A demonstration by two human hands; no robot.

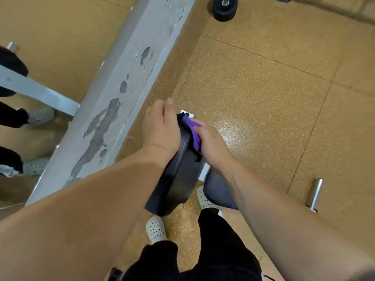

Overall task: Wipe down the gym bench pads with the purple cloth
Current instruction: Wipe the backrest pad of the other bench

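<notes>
Both hands are down on the black bench pad (178,169), seen from straight above. The right hand (213,145) is closed around the purple cloth (193,131), pressing it against the pad's right face near the far end; a fold of purple pokes out past the fingers, toward the left hand. The left hand (160,128) clasps the opposite side of the same pad, palm flat on the left face, fingers curled over the far edge, so the pad is sandwiched between the two grips. Just beyond the cloth, a small white metal plate (187,114) of the frame peeks out. Below the right wrist sits a rounded grey pad (217,189), just beside the black one. Nearer the body, white perforated clogs (155,230) stand on the speckled tan floor (263,88). Left of the left forearm runs a chipped grey beam (125,82). Well right of the right arm lies a steel bar end (315,194).
</notes>
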